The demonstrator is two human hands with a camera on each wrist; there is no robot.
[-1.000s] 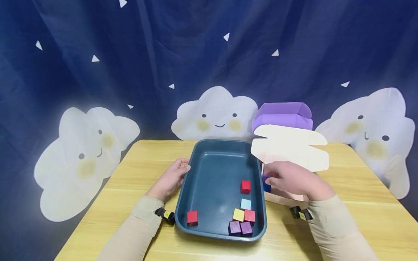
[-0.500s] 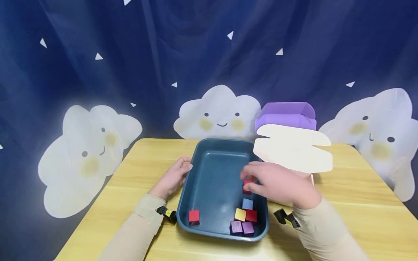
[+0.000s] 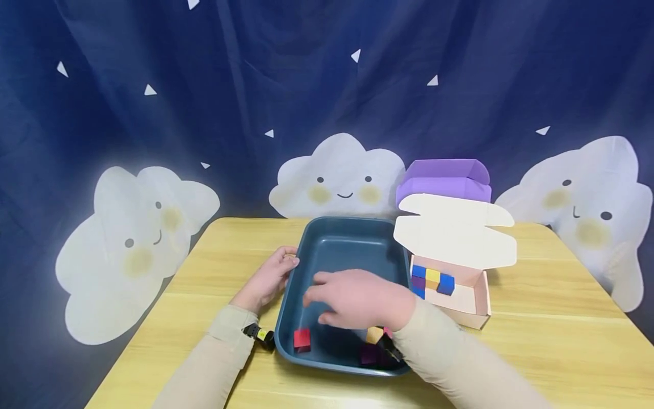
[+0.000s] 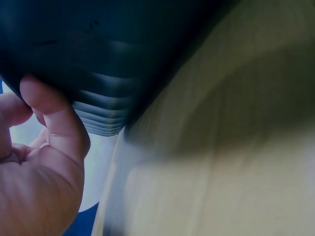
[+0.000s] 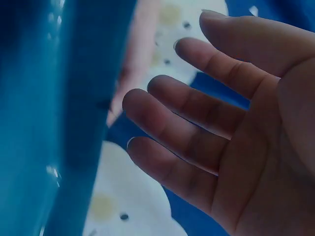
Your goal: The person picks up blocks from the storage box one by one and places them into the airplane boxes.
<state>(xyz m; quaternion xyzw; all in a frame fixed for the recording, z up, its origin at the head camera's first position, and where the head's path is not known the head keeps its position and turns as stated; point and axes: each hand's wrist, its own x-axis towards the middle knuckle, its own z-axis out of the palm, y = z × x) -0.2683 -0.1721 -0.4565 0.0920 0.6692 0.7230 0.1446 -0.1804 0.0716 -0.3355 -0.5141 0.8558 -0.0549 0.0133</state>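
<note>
My left hand (image 3: 268, 278) is at the left side of a dark blue-green tray (image 3: 337, 230), its thumb (image 4: 51, 105) and fingertips against the outside of the rim. Over the middle of the tray, my right hand (image 3: 352, 298) is held palm down. Its fingers (image 5: 172, 132) are spread and loosely bent, with nothing between them. A red cube (image 3: 302, 340) sits in the tray's near left corner. At the near right lie a yellow cube (image 3: 374, 335) and a dark purple cube (image 3: 369, 353), partly covered by the right wrist and its camera.
Right of the tray stands an open pink carton (image 3: 480, 301) with its white lid (image 3: 455, 233) folded back. Blue, purple and yellow cubes (image 3: 432, 278) are grouped at its left end. Behind it is a purple carton (image 3: 444, 187), before a dark blue cloud-print curtain (image 3: 327, 68).
My right hand has come out of the carton and moved left across the tray, uncovering the cubes in the carton. The left hand has stayed at the rim.
</note>
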